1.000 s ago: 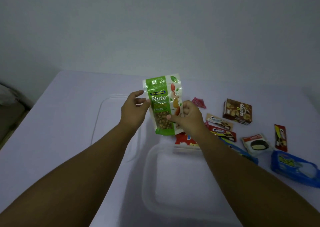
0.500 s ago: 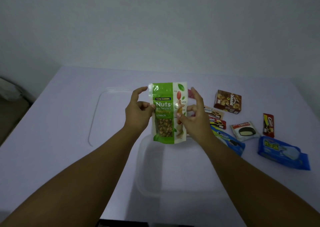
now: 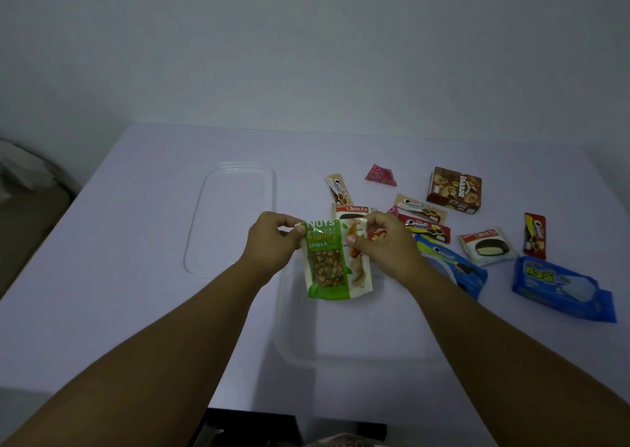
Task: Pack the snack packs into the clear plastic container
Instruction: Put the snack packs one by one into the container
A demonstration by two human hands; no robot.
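Observation:
A green and white nuts pouch hangs upright over the far end of the clear plastic container. My left hand pinches its top left corner and my right hand pinches its top right corner. The pouch's lower edge is down near the container's inside; whether it touches the bottom I cannot tell. Other snack packs lie on the table to the right: a brown biscuit box, a Choco Pie pack, a large blue pack and a blue Oreo pack.
The container's clear lid lies flat to the left of the hands. More small packs sit behind the hands, among them a pink wrapper and a red cream-biscuit pack. The white table ends close at the front; a wall rises behind.
Both hands have brought the nuts pouch down from chest height to the container's far end. The view has tilted, showing more packs behind the hands.

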